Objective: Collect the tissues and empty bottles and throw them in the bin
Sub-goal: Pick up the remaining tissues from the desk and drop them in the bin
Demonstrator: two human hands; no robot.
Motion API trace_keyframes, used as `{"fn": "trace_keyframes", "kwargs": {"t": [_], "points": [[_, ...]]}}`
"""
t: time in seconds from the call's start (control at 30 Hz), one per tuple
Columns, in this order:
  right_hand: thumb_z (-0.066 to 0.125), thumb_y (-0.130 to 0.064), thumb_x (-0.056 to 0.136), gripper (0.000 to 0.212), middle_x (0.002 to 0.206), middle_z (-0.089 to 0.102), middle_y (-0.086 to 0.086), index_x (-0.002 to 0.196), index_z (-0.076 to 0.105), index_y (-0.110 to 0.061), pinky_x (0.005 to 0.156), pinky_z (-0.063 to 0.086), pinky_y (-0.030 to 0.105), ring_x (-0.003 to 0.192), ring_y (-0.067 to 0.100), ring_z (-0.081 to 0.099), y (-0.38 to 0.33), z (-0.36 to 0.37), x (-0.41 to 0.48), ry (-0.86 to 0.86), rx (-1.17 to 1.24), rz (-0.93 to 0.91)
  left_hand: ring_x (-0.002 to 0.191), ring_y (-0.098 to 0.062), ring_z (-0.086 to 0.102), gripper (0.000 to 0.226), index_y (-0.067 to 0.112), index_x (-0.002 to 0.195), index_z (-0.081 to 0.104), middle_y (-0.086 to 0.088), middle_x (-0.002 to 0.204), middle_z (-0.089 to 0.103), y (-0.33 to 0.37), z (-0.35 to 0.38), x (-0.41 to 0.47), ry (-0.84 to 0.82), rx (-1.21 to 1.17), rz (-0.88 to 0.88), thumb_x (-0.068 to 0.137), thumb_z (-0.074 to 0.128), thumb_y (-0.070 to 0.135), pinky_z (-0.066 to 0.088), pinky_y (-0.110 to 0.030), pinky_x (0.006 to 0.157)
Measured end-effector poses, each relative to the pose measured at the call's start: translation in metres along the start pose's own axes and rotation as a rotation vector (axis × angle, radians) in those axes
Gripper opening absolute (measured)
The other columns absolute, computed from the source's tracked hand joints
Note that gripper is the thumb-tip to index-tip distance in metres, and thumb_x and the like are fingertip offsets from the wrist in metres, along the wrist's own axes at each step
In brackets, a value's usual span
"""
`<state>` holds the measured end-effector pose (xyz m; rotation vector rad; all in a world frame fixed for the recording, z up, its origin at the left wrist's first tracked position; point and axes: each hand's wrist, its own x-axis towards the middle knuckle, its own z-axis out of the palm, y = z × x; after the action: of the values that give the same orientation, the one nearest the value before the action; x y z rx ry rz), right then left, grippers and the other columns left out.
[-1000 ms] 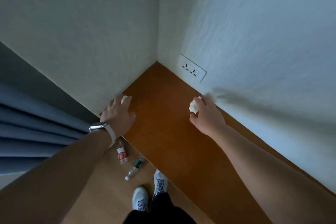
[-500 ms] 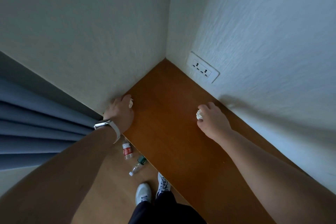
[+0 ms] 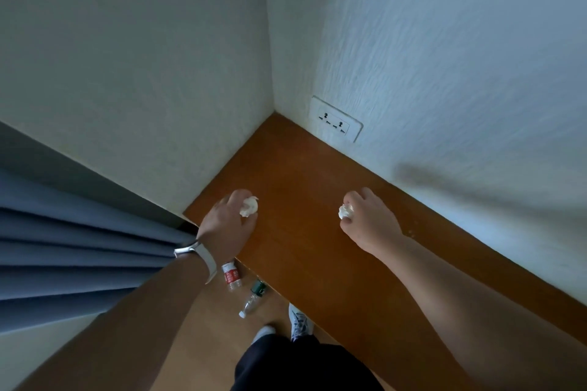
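Presently, left hand [image 3: 227,225] fingers grip a crumpled white tissue [image 3: 248,206] at the brown wooden worktop's [image 3: 305,251] left edge; right hand [image 3: 370,222] fingers clutch another white tissue wad [image 3: 345,211].

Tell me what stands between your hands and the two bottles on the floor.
Both hands are full: left hand grips a tissue, right hand another tissue. The bottles lie below the desk edge, otherwise unblocked.

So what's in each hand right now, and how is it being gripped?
Each holds a crumpled tissue, pinched in the fingertips: left hand has one tissue wad, right hand the other wad.
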<state>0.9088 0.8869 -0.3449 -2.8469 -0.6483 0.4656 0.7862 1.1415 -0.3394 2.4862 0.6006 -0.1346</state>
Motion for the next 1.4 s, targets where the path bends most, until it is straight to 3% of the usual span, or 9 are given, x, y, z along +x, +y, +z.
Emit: {"fn": "trace_keyframes", "kwargs": {"t": [0.17,0.4,0.7,0.8,1.07,1.27,1.4], "points": [[0.061,-0.026,0.087,0.029,0.111,0.045,-0.004,0.115,0.051,-0.024,0.071,0.054,0.029,0.084,0.011,0.051,-0.010,-0.015,-0.032,0.037,0.087,0.023,0.099,-0.012,0.054,0.033,0.026,0.123,0.054,0.004,0.117,0.059,0.016,-0.011,-0.009,-0.035,-0.028,0.091,0.091,0.062,0.032,0.044,-0.026,0.079],[0.062,-0.024,0.089,0.029,0.118,0.045,-0.003,0.116,0.053,-0.022,0.075,0.049,0.024,0.087,0.010,0.053,-0.029,-0.047,-0.091,0.159,0.177,0.086,0.097,-0.010,0.057,0.036,0.025,0.124,0.054,0.006,0.114,0.060,0.040,-0.042,-0.026,-0.010,-0.045,0.295,0.091,0.064,0.034,0.039,-0.014,0.072],[0.058,-0.017,0.089,0.026,0.118,0.048,-0.004,0.115,0.054,-0.018,0.075,0.040,0.021,0.093,0.009,0.048,-0.049,-0.073,-0.187,0.344,0.221,0.240,0.100,-0.009,0.057,0.038,0.025,0.127,0.055,0.007,0.119,0.059,0.077,-0.063,-0.064,-0.065,-0.105,0.608,0.090,0.065,0.031,0.044,-0.018,0.079],[0.058,-0.017,0.089,0.029,0.119,0.048,-0.004,0.118,0.054,-0.018,0.077,0.037,0.020,0.096,0.008,0.047,-0.045,-0.076,-0.224,0.371,0.222,0.291,0.100,-0.008,0.056,0.038,0.023,0.127,0.056,0.005,0.120,0.059,0.091,-0.059,-0.077,-0.107,-0.133,0.683,0.090,0.065,0.029,0.043,-0.016,0.077],[0.060,-0.020,0.088,0.033,0.123,0.051,-0.002,0.121,0.055,-0.019,0.083,0.051,0.030,0.098,0.012,0.053,-0.017,-0.081,-0.333,0.514,0.230,0.566,0.099,-0.005,0.055,0.037,0.026,0.126,0.057,0.008,0.122,0.060,0.149,-0.032,-0.136,-0.217,-0.091,0.921,0.090,0.064,0.032,0.041,-0.013,0.076],[0.065,-0.024,0.089,0.037,0.126,0.052,-0.004,0.125,0.055,-0.020,0.084,0.048,0.021,0.098,0.009,0.053,0.007,-0.074,-0.429,0.639,0.224,0.736,0.101,-0.007,0.056,0.037,0.028,0.127,0.056,0.010,0.122,0.058,0.204,-0.003,-0.200,-0.252,-0.089,1.053,0.091,0.063,0.033,0.050,-0.022,0.082],[0.066,-0.023,0.088,0.037,0.124,0.051,-0.006,0.124,0.055,-0.020,0.088,0.051,0.028,0.102,0.012,0.054,0.025,-0.067,-0.506,0.709,0.253,0.816,0.101,-0.007,0.056,0.037,0.027,0.127,0.056,0.010,0.121,0.059,0.244,0.024,-0.263,-0.291,-0.092,1.166,0.091,0.063,0.033,0.052,-0.024,0.083]]}}
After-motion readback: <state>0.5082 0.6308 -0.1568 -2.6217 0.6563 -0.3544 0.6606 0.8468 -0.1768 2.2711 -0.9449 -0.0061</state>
